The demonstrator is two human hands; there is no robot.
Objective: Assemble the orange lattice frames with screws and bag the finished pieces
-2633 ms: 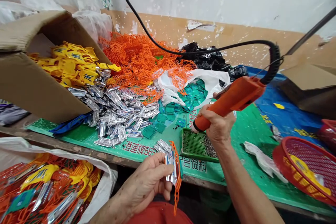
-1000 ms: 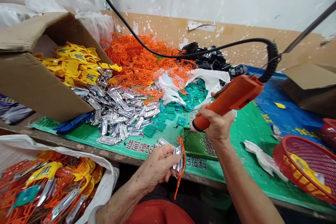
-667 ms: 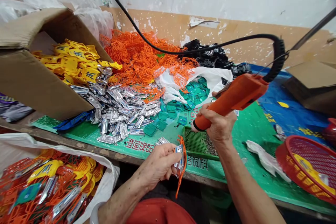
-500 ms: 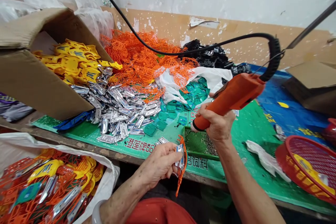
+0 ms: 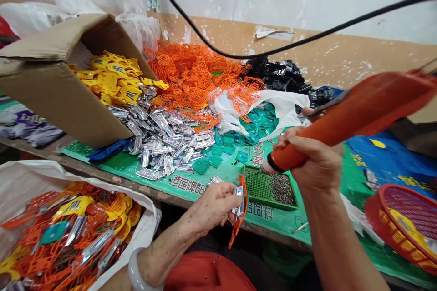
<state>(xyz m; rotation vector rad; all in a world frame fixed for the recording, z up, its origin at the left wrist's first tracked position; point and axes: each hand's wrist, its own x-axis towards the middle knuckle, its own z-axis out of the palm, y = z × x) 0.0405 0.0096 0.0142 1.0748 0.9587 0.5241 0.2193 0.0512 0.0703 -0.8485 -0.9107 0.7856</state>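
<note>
My left hand [image 5: 218,204] pinches a silvery metal plate [image 5: 238,201] together with a thin orange plastic frame [image 5: 243,213] at the table's front edge. In my right hand [image 5: 316,159] is an orange electric screwdriver [image 5: 344,120], gripped round its body and tilted with the tip down to the left. Its pale tip end lies over a green tray [image 5: 254,186] with a perforated floor. Small dark screws [image 5: 282,189] are heaped in the tray's right part.
Shiny metal plates [image 5: 170,141], orange frames [image 5: 194,72] and teal pieces [image 5: 261,120] lie piled behind. A tipped cardboard box [image 5: 68,100] spills yellow parts [image 5: 116,77]. A white sack [image 5: 150,218] of mixed parts stands front left, a red basket [image 5: 378,227] at right. A black cable [image 5: 239,57] hangs across.
My right hand has moved the screwdriver to the right and slightly down, uncovering more of the tray and its screws. The left hand keeps its hold; the view has shifted a little.
</note>
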